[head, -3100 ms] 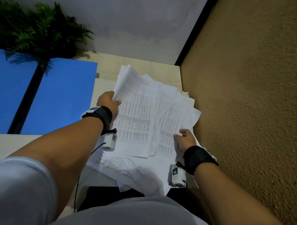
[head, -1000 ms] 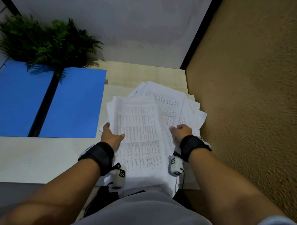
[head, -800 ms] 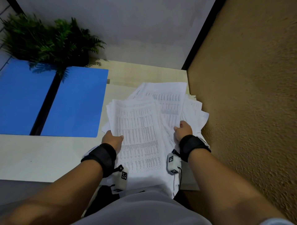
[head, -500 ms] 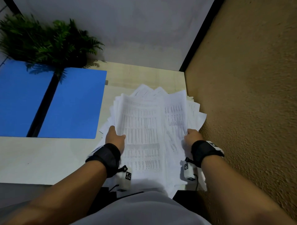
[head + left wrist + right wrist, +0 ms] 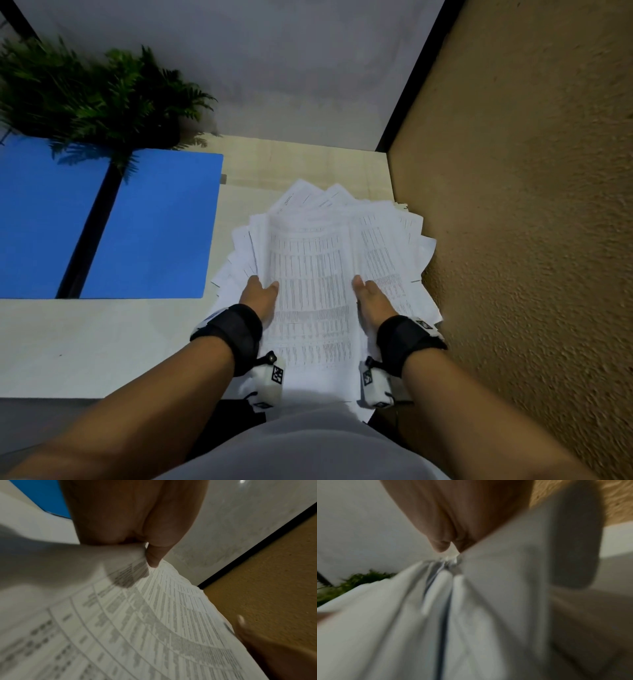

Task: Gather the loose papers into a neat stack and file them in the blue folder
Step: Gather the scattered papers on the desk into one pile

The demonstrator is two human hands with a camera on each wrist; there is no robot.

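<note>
A fanned, uneven pile of printed white papers (image 5: 308, 260) lies on the pale desk (image 5: 85, 342) by the right wall. My left hand (image 5: 262, 291) grips the left edge of the upper bundle, thumb on top and fingers under the sheets. In the left wrist view the thumb (image 5: 154, 553) presses the printed sheet (image 5: 154, 615). My right hand (image 5: 368, 296) pinches the bundle's right side; its wrist view is blurred, with bunched sheets (image 5: 419, 615) below the palm (image 5: 453, 513). The blue folder (image 5: 154, 222) lies open and flat to the left, apart from the papers.
A green fern-like plant (image 5: 85, 92) stands at the back left, overhanging the folder's black spine (image 5: 92, 222). A rough brown wall (image 5: 531, 240) runs close along the papers' right side. A grey wall closes the back. My lap sits at the desk's front edge.
My right hand has shifted left from the pile's right edge to the top bundle. The sheets are drawn into a narrower fan and the top ones bow up between both hands.
</note>
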